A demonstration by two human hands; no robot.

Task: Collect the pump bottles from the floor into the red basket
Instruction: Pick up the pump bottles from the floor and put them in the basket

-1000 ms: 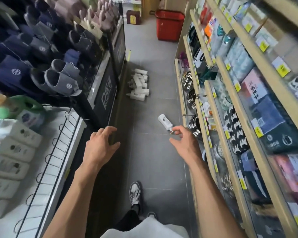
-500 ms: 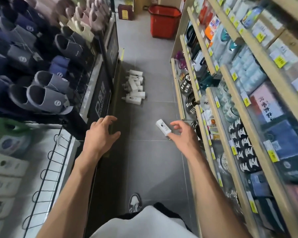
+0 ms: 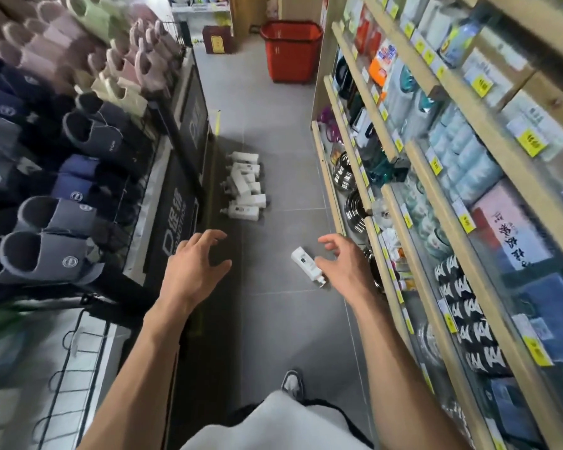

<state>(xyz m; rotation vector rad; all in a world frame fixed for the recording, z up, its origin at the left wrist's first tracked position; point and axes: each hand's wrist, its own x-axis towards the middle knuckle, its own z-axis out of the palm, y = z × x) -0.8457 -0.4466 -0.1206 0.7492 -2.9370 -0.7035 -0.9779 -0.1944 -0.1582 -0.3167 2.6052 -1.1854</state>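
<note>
Ground is gained vs 1 s ago; red plastic basket (image 3: 291,50) nearer. Small white pump bottle (image 3: 306,263) at right hand (image 3: 346,267) thumb, fingers splayed, grip can't be told. Left hand (image 3: 192,266) open, empty. Re-grip by body is advised.

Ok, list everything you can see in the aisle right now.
Basket: one, red, floor at aisle's far end.
Bottle heap: count unclear, white, floor by left rack.
Loose bottle: one, white, at right thumb, grip unclear.
Slippers: many, grey, blue, pink, green, left rack.
Shelves: several, wooden, stocked, right side.
Box: one, brown, left of basket.
Shoe: one, grey, floor below.
Left hand: one, empty, fingers loosely spread.
Right hand: one, beside loose bottle.
</note>
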